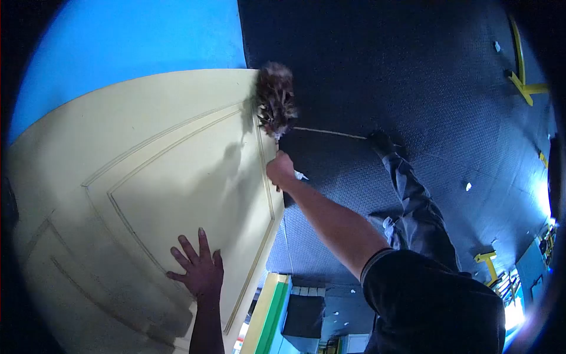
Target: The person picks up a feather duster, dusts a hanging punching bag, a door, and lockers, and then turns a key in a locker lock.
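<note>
The right hand (pixel 281 169) is holding a curled grip at the end of an outstretched, bare right forearm (pixel 330 218), while the left hand (pixel 201 273) is holding its fingers (pixel 203 243) splayed.

The duster (pixel 276 99) has a soft, shaggy head that looks like feathers, matt and ragged at the edges. The door (pixel 183 194) looks painted, smooth with a low sheen, its flat face broken by moulded grooves. The blue wall (pixel 147 35) appears smooth and evenly matt. Dark, rubber-like flooring (pixel 354 65) carries a fine raised texture and a dull gloss. The trousers (pixel 427 218) are creased cloth; the shirt (pixel 436 301) is matt fabric.
</note>
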